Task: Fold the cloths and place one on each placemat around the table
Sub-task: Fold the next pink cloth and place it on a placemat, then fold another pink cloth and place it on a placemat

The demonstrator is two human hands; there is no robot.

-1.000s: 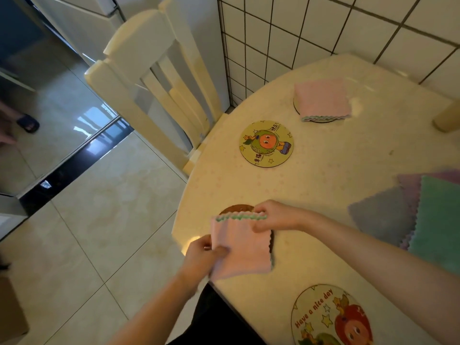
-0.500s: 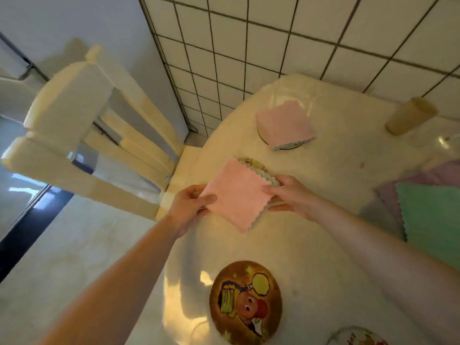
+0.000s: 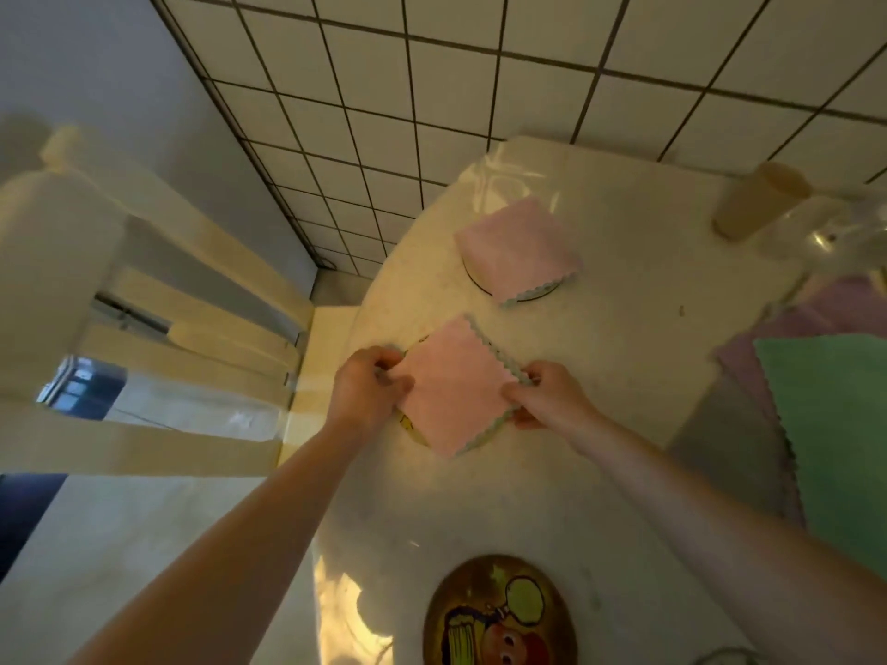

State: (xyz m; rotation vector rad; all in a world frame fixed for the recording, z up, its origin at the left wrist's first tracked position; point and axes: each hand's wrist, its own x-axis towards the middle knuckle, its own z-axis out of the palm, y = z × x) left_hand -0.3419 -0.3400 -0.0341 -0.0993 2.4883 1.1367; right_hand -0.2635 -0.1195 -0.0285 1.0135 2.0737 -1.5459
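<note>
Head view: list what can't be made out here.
- Placemat under the held pink cloth: the cloth covers its picture.
- Far placemat: the folded pink cloth hides all but its rim.
- Near placemat: cut off by the bottom edge.
- Green cloth: cut off by the right edge.
- Left hand, right hand: fingertips tucked under the cloth.
</note>
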